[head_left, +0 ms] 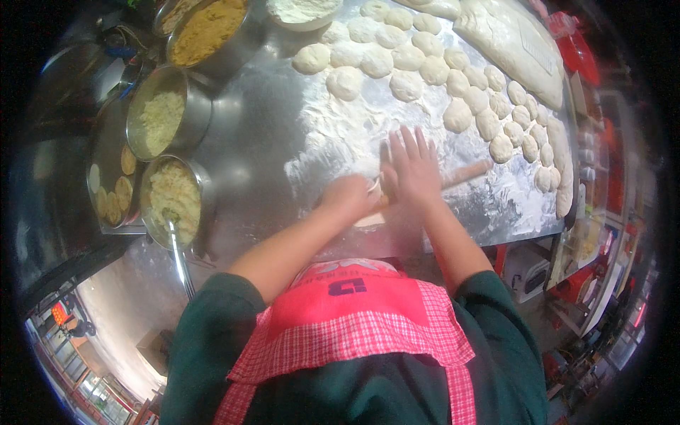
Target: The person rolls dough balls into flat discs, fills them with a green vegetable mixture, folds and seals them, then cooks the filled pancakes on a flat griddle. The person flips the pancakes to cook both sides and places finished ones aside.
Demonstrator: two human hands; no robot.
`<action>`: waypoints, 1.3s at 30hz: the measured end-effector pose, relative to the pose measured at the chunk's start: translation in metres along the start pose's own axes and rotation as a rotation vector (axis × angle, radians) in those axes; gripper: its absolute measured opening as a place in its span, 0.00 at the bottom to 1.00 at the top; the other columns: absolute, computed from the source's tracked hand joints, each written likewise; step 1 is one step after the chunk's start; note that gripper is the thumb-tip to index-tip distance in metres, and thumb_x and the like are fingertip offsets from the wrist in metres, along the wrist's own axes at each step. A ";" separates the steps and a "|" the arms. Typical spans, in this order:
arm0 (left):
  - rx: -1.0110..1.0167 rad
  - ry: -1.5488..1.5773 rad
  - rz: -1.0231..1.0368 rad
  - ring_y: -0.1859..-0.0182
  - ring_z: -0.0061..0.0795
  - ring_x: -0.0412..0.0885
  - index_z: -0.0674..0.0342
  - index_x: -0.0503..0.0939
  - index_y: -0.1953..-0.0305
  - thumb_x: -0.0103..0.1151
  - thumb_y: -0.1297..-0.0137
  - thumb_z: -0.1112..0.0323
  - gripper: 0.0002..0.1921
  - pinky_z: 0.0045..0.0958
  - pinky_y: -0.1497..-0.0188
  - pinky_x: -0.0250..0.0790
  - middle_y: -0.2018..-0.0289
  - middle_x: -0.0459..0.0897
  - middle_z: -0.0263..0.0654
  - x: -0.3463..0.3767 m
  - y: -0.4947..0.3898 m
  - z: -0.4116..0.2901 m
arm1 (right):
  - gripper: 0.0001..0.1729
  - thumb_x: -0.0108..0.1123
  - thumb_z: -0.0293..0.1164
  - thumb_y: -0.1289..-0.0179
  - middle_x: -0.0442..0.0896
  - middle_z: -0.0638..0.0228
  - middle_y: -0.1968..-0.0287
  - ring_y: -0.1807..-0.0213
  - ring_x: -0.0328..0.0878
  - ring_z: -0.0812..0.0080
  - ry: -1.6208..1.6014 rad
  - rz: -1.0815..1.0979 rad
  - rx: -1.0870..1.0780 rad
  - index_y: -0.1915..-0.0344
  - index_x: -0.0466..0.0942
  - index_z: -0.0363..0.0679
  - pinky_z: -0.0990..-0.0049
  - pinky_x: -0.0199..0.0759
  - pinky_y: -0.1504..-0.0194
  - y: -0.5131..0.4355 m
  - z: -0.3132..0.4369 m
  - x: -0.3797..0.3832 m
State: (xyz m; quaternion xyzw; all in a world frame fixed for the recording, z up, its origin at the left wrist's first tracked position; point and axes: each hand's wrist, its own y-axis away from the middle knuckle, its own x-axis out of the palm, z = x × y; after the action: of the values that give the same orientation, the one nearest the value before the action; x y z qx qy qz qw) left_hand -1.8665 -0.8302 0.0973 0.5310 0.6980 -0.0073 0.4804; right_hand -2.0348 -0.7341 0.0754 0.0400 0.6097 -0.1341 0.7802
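Observation:
A wooden rolling pin (467, 174) lies slantwise on the floured metal worktop (255, 133). My right hand (417, 167) rests palm down across the pin, its fingers stretched out and apart. Close beside it, my left hand (348, 196) is curled, with its fingertips closed on the pale edge of a piece of dough (369, 219). Part of that dough shows on the near side of the pin; the hands and pin cover the rest. Both hands are slightly blurred. Beyond them, several round dough balls (406, 86) sit in rows on the flour.
Steel bowls of pale filling (162, 119), chunkier filling with a spoon (175, 199) and yellow-brown filling (210, 32) line the left. A pan (109, 159) holds browned flat cakes. Large dough slabs (510, 48) lie far right, near a flour bowl (303, 13).

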 end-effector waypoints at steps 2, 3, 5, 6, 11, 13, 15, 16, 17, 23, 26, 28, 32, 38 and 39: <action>-0.031 -0.035 -0.013 0.60 0.51 0.84 0.57 0.84 0.65 0.59 0.38 0.46 0.19 0.48 0.58 0.74 0.65 0.85 0.50 -0.010 -0.016 -0.001 | 0.34 0.59 0.45 0.35 0.63 0.57 0.27 0.24 0.54 0.49 -0.050 -0.018 0.020 0.32 0.67 0.45 0.43 0.47 0.27 -0.023 0.003 0.004; -0.009 -0.042 -0.062 0.61 0.51 0.84 0.57 0.84 0.65 0.59 0.38 0.46 0.19 0.48 0.59 0.74 0.65 0.86 0.49 -0.013 -0.020 0.000 | 0.33 0.58 0.44 0.34 0.64 0.57 0.28 0.24 0.54 0.50 -0.069 -0.127 -0.034 0.32 0.67 0.44 0.44 0.48 0.27 -0.020 0.005 0.000; -0.060 0.158 -0.085 0.62 0.42 0.86 0.58 0.85 0.59 0.60 0.35 0.52 0.16 0.43 0.59 0.75 0.65 0.87 0.45 -0.014 -0.022 0.007 | 0.37 0.61 0.46 0.38 0.63 0.57 0.27 0.24 0.54 0.50 -0.036 0.040 0.028 0.32 0.67 0.44 0.44 0.45 0.27 0.020 0.009 -0.016; -0.104 0.324 -0.097 0.62 0.39 0.86 0.59 0.85 0.58 0.60 0.34 0.54 0.15 0.42 0.59 0.76 0.66 0.87 0.44 -0.012 -0.021 0.010 | 0.38 0.63 0.46 0.40 0.63 0.57 0.27 0.24 0.54 0.49 -0.017 0.134 0.065 0.32 0.67 0.44 0.43 0.44 0.26 0.052 0.010 -0.026; -0.292 1.403 0.137 0.60 0.29 0.85 0.69 0.76 0.45 0.52 0.27 0.65 0.16 0.28 0.60 0.78 0.60 0.84 0.40 -0.004 -0.002 -0.005 | 0.41 0.67 0.45 0.45 0.63 0.56 0.27 0.24 0.55 0.48 -0.101 0.219 0.049 0.32 0.68 0.45 0.42 0.42 0.27 0.147 -0.012 -0.054; -0.178 1.498 0.207 0.60 0.30 0.85 0.67 0.73 0.42 0.51 0.27 0.67 0.17 0.29 0.59 0.79 0.55 0.83 0.41 -0.015 0.012 -0.023 | 0.41 0.63 0.48 0.40 0.64 0.56 0.27 0.24 0.55 0.48 -0.173 0.178 0.021 0.31 0.66 0.43 0.44 0.43 0.26 0.131 -0.023 -0.051; -0.046 1.661 0.291 0.57 0.30 0.85 0.67 0.71 0.40 0.50 0.27 0.68 0.17 0.30 0.57 0.80 0.52 0.82 0.42 -0.036 0.033 -0.040 | 0.40 0.59 0.51 0.36 0.66 0.55 0.28 0.25 0.56 0.48 -0.620 0.166 0.156 0.30 0.65 0.42 0.46 0.43 0.25 0.097 -0.027 -0.048; 0.033 1.775 0.345 0.56 0.31 0.84 0.67 0.71 0.40 0.50 0.27 0.69 0.18 0.31 0.54 0.80 0.51 0.82 0.42 -0.050 0.049 -0.045 | 0.40 0.55 0.54 0.34 0.67 0.54 0.29 0.25 0.58 0.48 -1.029 0.187 0.323 0.30 0.65 0.42 0.48 0.43 0.25 0.078 -0.022 -0.047; 0.138 1.897 0.394 0.54 0.31 0.84 0.67 0.71 0.40 0.50 0.27 0.69 0.18 0.32 0.52 0.80 0.50 0.81 0.42 -0.062 0.063 -0.050 | 0.40 0.52 0.56 0.32 0.69 0.53 0.30 0.26 0.59 0.48 -1.435 0.227 0.465 0.29 0.64 0.42 0.49 0.43 0.25 0.060 -0.015 -0.048; 0.162 1.737 -0.119 0.44 0.32 0.80 0.66 0.70 0.38 0.52 0.31 0.73 0.20 0.33 0.42 0.73 0.45 0.80 0.43 -0.084 0.116 -0.036 | 0.54 0.37 0.73 0.34 0.62 0.50 0.27 0.27 0.61 0.45 -2.722 0.644 0.445 0.25 0.55 0.39 0.42 0.56 0.30 0.013 0.040 -0.085; -0.061 1.242 -0.424 0.43 0.28 0.79 0.66 0.72 0.38 0.53 0.28 0.66 0.20 0.32 0.42 0.73 0.44 0.79 0.41 -0.073 0.138 -0.007 | 0.57 0.41 0.73 0.36 0.58 0.51 0.24 0.25 0.57 0.45 -2.520 0.736 0.495 0.24 0.53 0.40 0.41 0.49 0.27 0.006 0.067 -0.098; -0.199 1.183 -0.458 0.39 0.32 0.76 0.64 0.70 0.36 0.49 0.24 0.52 0.25 0.36 0.37 0.69 0.41 0.77 0.42 -0.067 0.157 0.014 | 0.57 0.41 0.73 0.36 0.58 0.51 0.24 0.25 0.57 0.46 -2.539 0.840 0.428 0.24 0.53 0.39 0.43 0.49 0.27 -0.001 0.093 -0.097; 0.295 2.261 -0.264 0.31 0.45 0.68 0.60 0.61 0.29 0.31 0.30 0.26 0.45 0.47 0.28 0.58 0.33 0.70 0.46 -0.060 0.197 0.042 | 0.50 0.39 0.68 0.31 0.65 0.53 0.28 0.30 0.65 0.51 -2.444 1.096 0.407 0.26 0.56 0.38 0.51 0.60 0.31 -0.021 0.162 -0.085; 0.431 2.433 -0.579 0.28 0.47 0.62 0.60 0.60 0.28 0.34 0.34 0.24 0.48 0.50 0.25 0.53 0.29 0.62 0.49 -0.073 0.303 0.113 | 0.22 0.58 0.40 0.29 0.83 0.62 0.52 0.56 0.81 0.57 -1.609 0.548 0.072 0.41 0.75 0.42 0.62 0.74 0.52 -0.057 0.277 -0.062; 0.443 2.438 -0.629 0.28 0.47 0.62 0.61 0.60 0.28 0.35 0.33 0.25 0.47 0.51 0.25 0.53 0.29 0.63 0.49 -0.073 0.319 0.124 | 0.23 0.61 0.38 0.33 0.82 0.61 0.52 0.56 0.81 0.57 -1.354 0.422 -0.227 0.41 0.75 0.44 0.61 0.74 0.52 -0.058 0.297 -0.053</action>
State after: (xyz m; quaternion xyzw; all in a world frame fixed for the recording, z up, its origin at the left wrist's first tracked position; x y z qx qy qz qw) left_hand -1.5475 -0.8090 0.2397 0.0750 0.7638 0.2538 -0.5887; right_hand -1.7821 -0.8480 0.2079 -0.0163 -0.0189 0.0884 0.9958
